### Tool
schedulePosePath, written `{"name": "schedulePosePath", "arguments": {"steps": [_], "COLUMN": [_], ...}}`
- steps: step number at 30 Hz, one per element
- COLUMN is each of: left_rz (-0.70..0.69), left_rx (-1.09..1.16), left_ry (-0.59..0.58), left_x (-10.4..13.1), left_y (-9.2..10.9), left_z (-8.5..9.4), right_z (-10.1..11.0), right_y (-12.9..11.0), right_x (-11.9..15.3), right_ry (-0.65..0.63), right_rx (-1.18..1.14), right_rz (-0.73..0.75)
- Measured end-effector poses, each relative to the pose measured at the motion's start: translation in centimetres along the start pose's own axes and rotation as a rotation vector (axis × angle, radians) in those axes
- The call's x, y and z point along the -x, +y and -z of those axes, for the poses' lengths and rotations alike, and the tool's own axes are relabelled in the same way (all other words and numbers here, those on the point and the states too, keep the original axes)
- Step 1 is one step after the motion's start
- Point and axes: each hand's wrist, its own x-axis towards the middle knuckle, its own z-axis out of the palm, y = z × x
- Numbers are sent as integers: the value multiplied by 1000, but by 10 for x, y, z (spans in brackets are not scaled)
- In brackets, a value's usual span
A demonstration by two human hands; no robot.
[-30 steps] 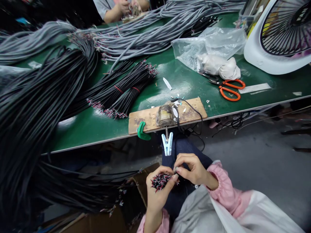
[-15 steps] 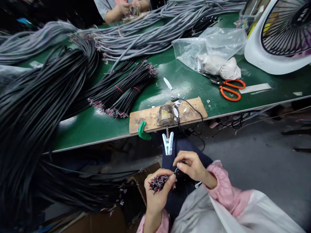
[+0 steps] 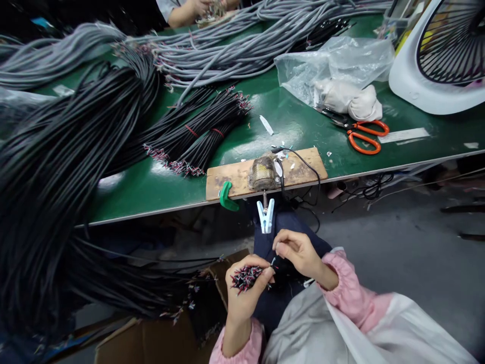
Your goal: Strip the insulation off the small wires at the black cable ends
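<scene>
Below the bench edge, the left hand (image 3: 244,296) grips a bunch of stripped wire ends (image 3: 245,277), fingers curled tight around it. Just beside them, the right hand (image 3: 299,253) pinches one wire between thumb and fingertips, under the white clip (image 3: 265,216).

Green table (image 3: 291,126), black cable bundles (image 3: 76,146), grey cables (image 3: 227,45), wooden board (image 3: 235,178), orange scissors (image 3: 366,135), plastic bag (image 3: 333,63), white fan (image 3: 435,55)

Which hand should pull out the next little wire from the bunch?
Probably the right hand. Its fingertips are pinching at the stripped ends beside the wire bunch, while the left hand is wrapped around that bunch, holding it.
</scene>
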Motion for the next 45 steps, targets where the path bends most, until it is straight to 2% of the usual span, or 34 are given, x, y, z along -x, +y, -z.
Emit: {"name": "schedulePosePath", "arguments": {"steps": [6,12,17,23,27,30,34,37,39,42,45], "left_rz": [-32,-37,-46,-70,-79,-51,-1,-29,-79,-143,-138], "left_rx": [-11,-42,-60,-59,-71,-125,-185,-226,-251,-240,-204], "left_ry": [25,43,69,37,29,-19,-103,-63,-29,-12,-33], "left_x": [4,7,7,6,4,0,-5,-6,-6,-5,-4], "left_y": [-3,-6,-2,1,4,8,12,13,12,10,8], "left_z": [0,2,-2,-6,-6,-4,-6,-10,-13,-15,-14], "right_z": [2,0,2,6,7,8,12,13,13,11,13], "right_y": [-9,-10,-11,-17,-21,-23,-30,-39,-44,-48,-49], "right_x": [4,8,8,9,10,10,9,7,7,7,8], "right_ry": [-101,-63,9,-107,-82,-22,55,35,-15,-2,101], "right_rx": [102,114,127,105,121,176,374,559,680,773,663], "right_rz": [95,122,50,-27,-41,44,292,544,655,672,573]}}
